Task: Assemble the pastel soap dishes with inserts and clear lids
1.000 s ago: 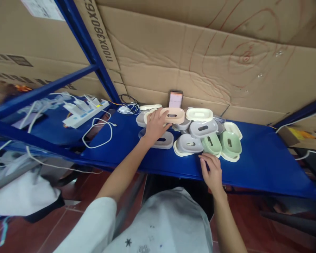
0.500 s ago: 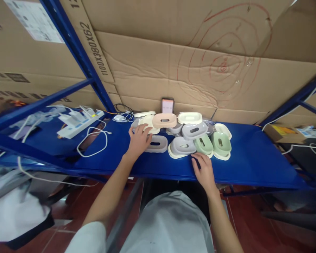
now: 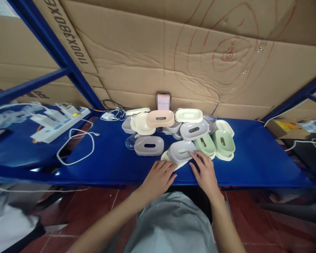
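Even, moderately bright indoor light falls on the table (image 3: 253, 158) and cardboard (image 3: 131, 52), while the floor (image 3: 100, 218) beneath lies dimmer, the upper right corner darkens, the wide lens stretches the edges, the dishes (image 3: 149, 151) look soft, and the phone's screen (image 3: 163, 101) is pixelated.

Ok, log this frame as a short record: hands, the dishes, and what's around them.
left hand: fingers at near edge of cream tray; grip unclear
right hand: fingertips at right side of gray dish; grip unclear
gray dish: above cream tray, small pale piece inside
green dishes: two, right of gray dish
pink dish: farther back, in front of phone
surface: blue table
left side: power strip, white cable
backdrop: cardboard
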Demonstrator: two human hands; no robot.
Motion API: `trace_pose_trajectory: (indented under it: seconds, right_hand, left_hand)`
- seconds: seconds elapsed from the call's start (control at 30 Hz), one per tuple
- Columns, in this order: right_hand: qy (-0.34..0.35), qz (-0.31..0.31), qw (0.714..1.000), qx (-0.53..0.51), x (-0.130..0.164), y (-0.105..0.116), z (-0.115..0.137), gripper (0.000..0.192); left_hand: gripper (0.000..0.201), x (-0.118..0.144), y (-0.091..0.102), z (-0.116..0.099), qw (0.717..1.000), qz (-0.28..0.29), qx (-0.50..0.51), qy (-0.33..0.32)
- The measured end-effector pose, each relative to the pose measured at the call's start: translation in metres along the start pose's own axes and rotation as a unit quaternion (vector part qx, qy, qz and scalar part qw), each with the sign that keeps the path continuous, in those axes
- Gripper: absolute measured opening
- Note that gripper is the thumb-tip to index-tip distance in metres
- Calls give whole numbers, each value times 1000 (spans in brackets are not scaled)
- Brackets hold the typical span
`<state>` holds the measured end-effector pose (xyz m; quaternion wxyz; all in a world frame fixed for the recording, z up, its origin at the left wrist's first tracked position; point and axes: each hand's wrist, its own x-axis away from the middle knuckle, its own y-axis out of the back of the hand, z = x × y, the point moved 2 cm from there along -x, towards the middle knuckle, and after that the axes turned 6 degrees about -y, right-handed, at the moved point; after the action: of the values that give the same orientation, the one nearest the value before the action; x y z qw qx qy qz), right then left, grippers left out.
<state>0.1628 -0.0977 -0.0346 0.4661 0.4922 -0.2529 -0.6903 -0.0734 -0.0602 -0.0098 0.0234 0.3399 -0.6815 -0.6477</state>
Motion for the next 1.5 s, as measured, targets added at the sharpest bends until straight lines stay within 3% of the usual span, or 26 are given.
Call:
trace_pose_trajectory:
  seconds: [0.2, 0.37, 0.57, 0.67, 0.87, 1.03, 1.1, 1.2, 1.3, 1.37, 1.43, 1.5]
  right_hand:
    - [17, -42, 996, -72, 2, 8, -3, 24]
    - [20, 16, 978, -207, 2, 14, 13, 27]
    - [149, 88, 976, -130, 6, 6, 50, 33]
    - [187, 105, 973, -88, 6, 4, 54, 37]
    - [211, 108, 971, -32, 9, 3, 50, 32]
    - [219, 90, 970, -51, 14, -1, 44, 33]
    - [206, 88, 972, -70, 15, -3, 42, 32]
    - [180, 75, 978, -70, 15, -5, 40, 34]
    - [159, 58, 984, -59, 17, -7, 38, 43]
    - [133, 44, 987, -74, 17, -8, 35, 48]
    - [101, 38, 989, -103, 16, -7, 31, 51]
    - [75, 45, 988, -130, 15, -5, 27, 54]
  left_hand:
    - [5, 36, 7, 11, 994, -86, 65, 9]
    - [10, 54, 5, 17, 983, -147, 101, 35]
    - [36, 63, -1, 23, 962, -231, 110, 99]
    - [45, 63, -1, 25, 964, -217, 119, 94]
    - [23, 60, -1, 22, 976, -183, 99, 65]
    - [19, 59, 6, 17, 982, -169, 69, 47]
    - [22, 61, 17, 28, 976, -193, 59, 80]
    - [33, 65, 35, 67, 949, -247, -9, 195]
    - [48, 64, 43, 115, 951, -195, -28, 239]
    - [48, 63, 43, 138, 955, -173, -13, 239]
    - [46, 64, 44, 147, 956, -174, -6, 235]
    - [43, 68, 48, 141, 955, -185, -6, 230]
